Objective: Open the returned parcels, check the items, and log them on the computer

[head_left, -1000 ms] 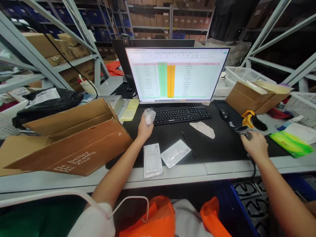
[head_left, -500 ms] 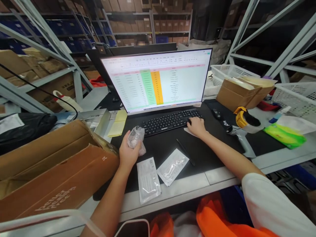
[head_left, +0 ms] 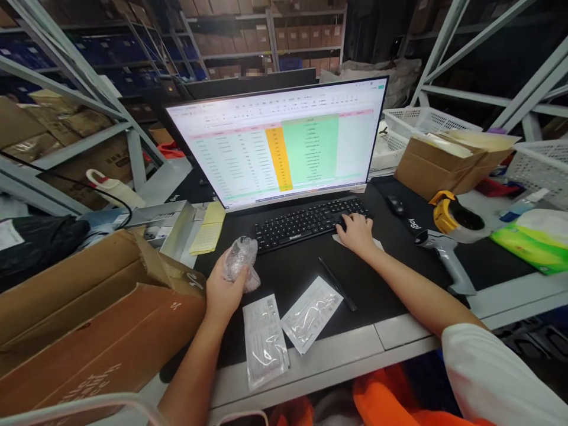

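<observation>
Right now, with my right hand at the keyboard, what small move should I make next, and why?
Probably press a key with your right hand: it rests at the right end of the keyboard, below a screen showing a spreadsheet. Your left hand holds a clear plastic bundle, so the right seems freer for typing.

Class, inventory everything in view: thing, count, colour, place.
Keyboard: one, black, centre
Lit monitor: one, black, behind keyboard
Wrapped item: one, clear, centre left
Packets: two, white, front
Pen: one, black, beside packets
Paper stack: one, yellow, left
Large carton: one, brown, left
Mouse: one, black, right
Scanner: one, grey, right
Tape dispenser: one, yellow, right
Soft pack: one, green, right
Smaller carton: one, brown, right rear
Baskets: several, white, right rear
Shelving: several racks, grey, background
Left grip: one, bare, around wrapped item
Right grip: one, bare, at keyboard's right end
</observation>
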A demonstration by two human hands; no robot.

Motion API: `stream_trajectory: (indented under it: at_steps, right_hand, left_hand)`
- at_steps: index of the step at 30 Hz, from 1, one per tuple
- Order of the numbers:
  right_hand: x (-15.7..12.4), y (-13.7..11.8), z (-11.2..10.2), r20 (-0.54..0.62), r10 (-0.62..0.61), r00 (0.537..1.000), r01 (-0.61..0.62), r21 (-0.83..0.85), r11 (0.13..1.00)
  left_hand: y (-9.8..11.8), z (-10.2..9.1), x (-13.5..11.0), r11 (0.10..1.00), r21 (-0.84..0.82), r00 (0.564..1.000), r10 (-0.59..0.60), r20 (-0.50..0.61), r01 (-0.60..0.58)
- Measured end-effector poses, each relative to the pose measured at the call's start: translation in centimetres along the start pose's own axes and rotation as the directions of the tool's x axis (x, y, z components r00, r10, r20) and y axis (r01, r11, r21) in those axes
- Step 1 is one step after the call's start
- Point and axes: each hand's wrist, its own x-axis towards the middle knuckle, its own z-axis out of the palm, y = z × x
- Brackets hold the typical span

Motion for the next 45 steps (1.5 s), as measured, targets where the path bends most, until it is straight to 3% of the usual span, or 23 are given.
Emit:
stream_trajectory:
  at_steps: [10, 17, 23, 29, 35, 39, 45]
  right_hand:
    - [0.1, 0.5, 0.4, -0.017, 0.069, 0.997, -0.070, -0.022, 0.997]
    - [-0.2, 0.3, 0.2, -0.063, 0.029, 0.998, -0.030, -0.016, 0.999]
    - [0.5, 1.1, 0.3, -0.074, 0.094, 0.993, -0.095, -0.010, 0.995]
    - [0.1, 0.5, 0.3, -0.085, -0.011, 0.996, 0.013, 0.024, 1.000]
    - [-0.3, 0.2, 0.4, -0.058, -0.038, 0.998, 0.040, 0.033, 0.999]
    - [0.6, -1.1, 0.3, -0.017, -0.088, 0.996, 0.088, 0.038, 0.995]
    - [4.0, -4.6, 0.8, 0.001, -0.102, 0.995, 0.102, 0.031, 0.994]
  left_hand:
    - [-0.8, -0.5, 0.2, 0.989, 0.068, 0.991, 0.133, 0.008, -0.134]
    - [-0.2, -0.7, 0.1, 0.982, 0.067, 0.984, 0.176, 0.027, -0.177]
    - [-0.4, -0.7, 0.1, 0.980, 0.057, 0.981, 0.190, 0.037, -0.192]
    - [-0.2, -0.8, -0.1, 0.983, 0.019, 0.983, 0.180, 0.045, -0.181]
    - [-0.2, -0.8, 0.0, 0.973, 0.022, 0.973, 0.227, 0.049, -0.229]
    - [-0.1, -0.7, -0.1, 0.973, 0.003, 0.971, 0.229, 0.068, -0.230]
    - [0.0, -0.5, -0.1, 0.976, -0.020, 0.972, 0.217, 0.091, -0.216]
